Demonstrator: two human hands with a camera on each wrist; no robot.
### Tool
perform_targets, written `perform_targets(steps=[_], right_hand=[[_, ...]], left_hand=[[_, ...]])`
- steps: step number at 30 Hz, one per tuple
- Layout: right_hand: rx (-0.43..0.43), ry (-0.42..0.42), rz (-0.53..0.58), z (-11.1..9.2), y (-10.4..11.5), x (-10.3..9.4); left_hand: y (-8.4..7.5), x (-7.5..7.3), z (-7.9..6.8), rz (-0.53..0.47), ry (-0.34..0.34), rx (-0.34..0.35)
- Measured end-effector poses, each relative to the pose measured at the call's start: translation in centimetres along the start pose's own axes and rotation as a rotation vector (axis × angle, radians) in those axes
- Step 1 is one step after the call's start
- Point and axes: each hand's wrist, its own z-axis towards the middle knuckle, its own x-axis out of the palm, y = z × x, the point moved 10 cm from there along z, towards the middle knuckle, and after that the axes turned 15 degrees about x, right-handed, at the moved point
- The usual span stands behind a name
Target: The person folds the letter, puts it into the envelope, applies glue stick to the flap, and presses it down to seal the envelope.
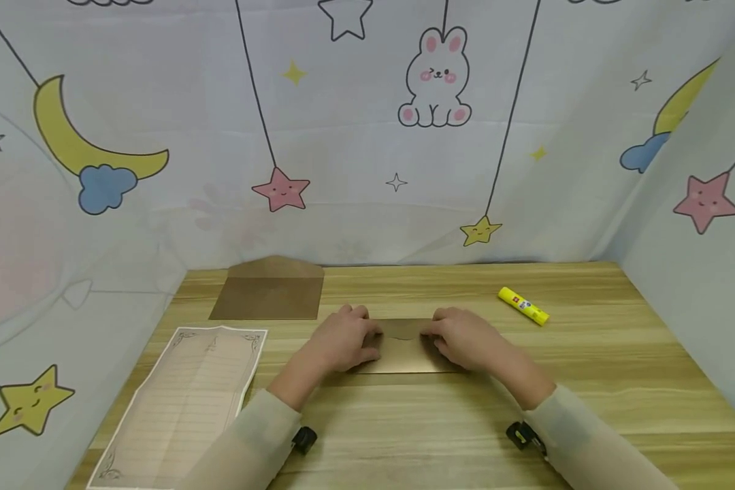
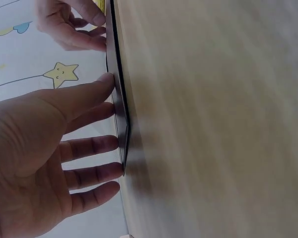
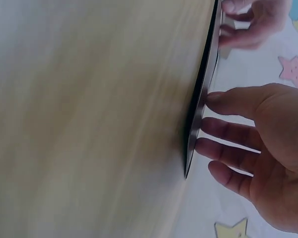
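A brown paper envelope point(image 1: 398, 357) lies in front of me on the table, its flap point(image 1: 401, 329) folded over towards the near side. At its left end my left hand point(image 1: 346, 338) touches the paper with thumb and fingertips. My right hand point(image 1: 468, 338) rests its thumb and fingertips on the right end. Both wrist views show the envelope edge-on, slightly bent near its end, with the fingers point(image 2: 92, 146) of the left hand extended onto it and the fingers point(image 3: 231, 152) of the right hand likewise. Each hand hides part of the envelope in the head view.
Another brown envelope point(image 1: 269, 298) lies at the back left, flap unfolded. A lined letter sheet point(image 1: 184, 401) with creases is on the left, partly under the left sleeve. A yellow glue stick point(image 1: 523, 306) lies at the back right. A patterned curtain point(image 1: 367, 136) hangs behind the table.
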Motion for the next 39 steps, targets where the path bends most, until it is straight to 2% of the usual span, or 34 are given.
perform_targets(steps=[4, 12, 19, 28, 35, 39], right_hand=[[-0.020, 0.019, -0.035, 0.2, 1.7, 0.7], [-0.001, 0.078, -0.100, 1.5, 4.2, 1.7], [0.000, 0.105, -0.123, 1.6, 4.8, 1.7], [0.014, 0.094, -0.093, 0.3, 1.9, 1.5], [0.045, 0.080, -0.023, -0.9, -1.4, 0.3], [0.046, 0.078, 0.003, -1.2, -2.4, -0.2]], left_hand=[[-0.1, 0.2, -0.1, 0.026, 0.011, -0.015], [0.0, 0.3, 0.0, 0.043, 0.019, -0.041], [-0.1, 0.1, 0.0, 0.046, 0.019, -0.049], [-0.4, 0.1, 0.0, 0.086, 0.036, -0.038], [-0.5, 0.0, 0.0, 0.088, 0.027, -0.026], [-0.7, 0.0, 0.0, 0.096, 0.036, -0.024]])
